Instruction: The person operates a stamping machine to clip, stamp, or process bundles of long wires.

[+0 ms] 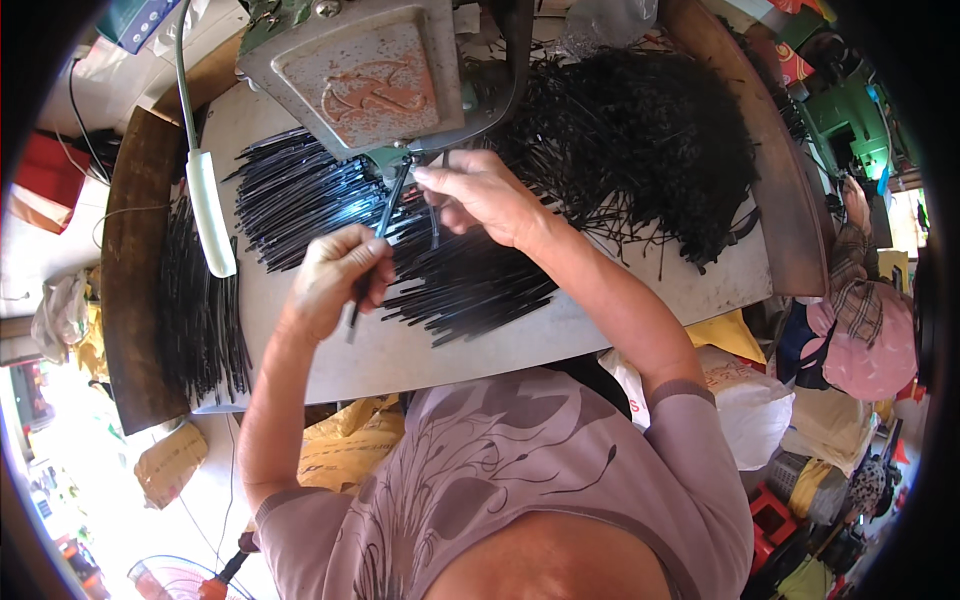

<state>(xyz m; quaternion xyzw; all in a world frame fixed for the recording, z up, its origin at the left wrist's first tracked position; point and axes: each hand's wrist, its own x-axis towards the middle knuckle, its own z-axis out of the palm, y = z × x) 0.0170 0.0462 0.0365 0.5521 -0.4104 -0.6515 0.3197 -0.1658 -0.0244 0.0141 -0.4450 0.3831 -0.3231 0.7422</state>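
My left hand [345, 272] is closed round a thin black strip [392, 208], which slants up to the working point under the grey-green machine head [365, 85] and sticks out below my fist. At that point my right hand [483, 195] pinches with thumb and forefinger, close to the strip's upper end. Another short dark strip [435, 228] shows beneath the right fingers, and what exactly lies between the fingertips is partly hidden. Under and beside both hands, rows of black strips [300, 195] lie side by side on the pale worktable [700, 295].
A large tangled heap of black strips [640, 140] covers the table's right side. More strips [195, 300] lie at the left, by the raised wooden rim [145, 250]. A white lamp [211, 215] hangs at the left on its cable. Another person [865, 330] sits at the far right.
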